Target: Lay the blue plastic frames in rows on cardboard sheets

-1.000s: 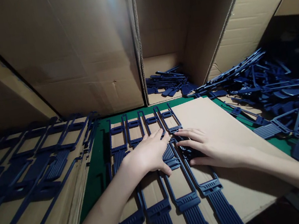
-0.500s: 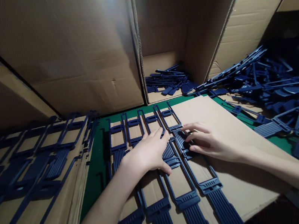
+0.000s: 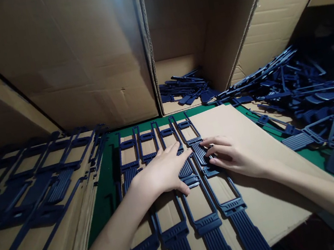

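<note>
Dark blue plastic frames with ribbed panels lie in overlapping rows on a cardboard sheet (image 3: pixel 270 176). Across the middle columns my left hand (image 3: pixel 161 170) rests palm down, its fingers spread over the ribbed parts, which it partly hides. At the rightmost column, my right hand (image 3: pixel 238 156) touches the edge of a ribbed panel (image 3: pixel 201 153) with bent, separated fingertips. Below that panel, a rectangular frame (image 3: pixel 237 192) and another ribbed panel (image 3: pixel 251 236) extend toward me. Neither hand lifts anything.
To the left stands a stack of cardboard sheets (image 3: pixel 84 222) topped with similar frames. Loose frames (image 3: pixel 301 91) are heaped at the right, and a smaller pile (image 3: pixel 185 88) sits inside an open cardboard box (image 3: pixel 186 46). Green table surface (image 3: pixel 104 190) shows between the stacks.
The view has shifted slightly. My right fingertips have shifted a little on the ribbed panel's edge; my left hand stays spread over the middle columns.
</note>
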A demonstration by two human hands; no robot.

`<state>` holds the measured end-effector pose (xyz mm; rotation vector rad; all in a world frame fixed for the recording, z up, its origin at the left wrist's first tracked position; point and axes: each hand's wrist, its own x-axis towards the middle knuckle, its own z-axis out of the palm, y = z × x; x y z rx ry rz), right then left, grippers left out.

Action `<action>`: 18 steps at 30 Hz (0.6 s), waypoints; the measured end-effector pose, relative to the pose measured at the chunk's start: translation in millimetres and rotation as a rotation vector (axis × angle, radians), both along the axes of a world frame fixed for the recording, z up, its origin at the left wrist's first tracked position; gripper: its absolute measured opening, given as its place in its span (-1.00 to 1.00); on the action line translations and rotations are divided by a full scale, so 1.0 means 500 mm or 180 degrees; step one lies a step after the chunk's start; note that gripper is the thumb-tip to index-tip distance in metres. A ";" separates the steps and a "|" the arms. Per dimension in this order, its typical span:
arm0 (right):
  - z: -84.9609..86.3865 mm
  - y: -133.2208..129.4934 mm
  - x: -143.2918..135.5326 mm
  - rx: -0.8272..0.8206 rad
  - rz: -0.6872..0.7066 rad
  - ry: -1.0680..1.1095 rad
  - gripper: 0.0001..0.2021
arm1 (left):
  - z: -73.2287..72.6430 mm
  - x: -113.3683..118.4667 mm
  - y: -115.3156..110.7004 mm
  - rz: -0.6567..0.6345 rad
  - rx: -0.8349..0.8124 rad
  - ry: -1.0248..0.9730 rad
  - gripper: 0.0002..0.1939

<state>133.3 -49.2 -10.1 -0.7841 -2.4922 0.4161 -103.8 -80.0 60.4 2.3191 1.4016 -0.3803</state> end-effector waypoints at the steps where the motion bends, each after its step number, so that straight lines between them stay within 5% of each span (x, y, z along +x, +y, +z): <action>1: 0.000 0.000 0.000 -0.0005 -0.0003 0.0016 -0.87 | 0.000 0.000 0.000 -0.0005 0.0009 0.0000 0.08; 18: -0.005 -0.002 0.017 -0.0195 0.0107 -0.0105 -0.59 | 0.007 0.003 -0.001 0.0003 0.0010 0.0056 0.08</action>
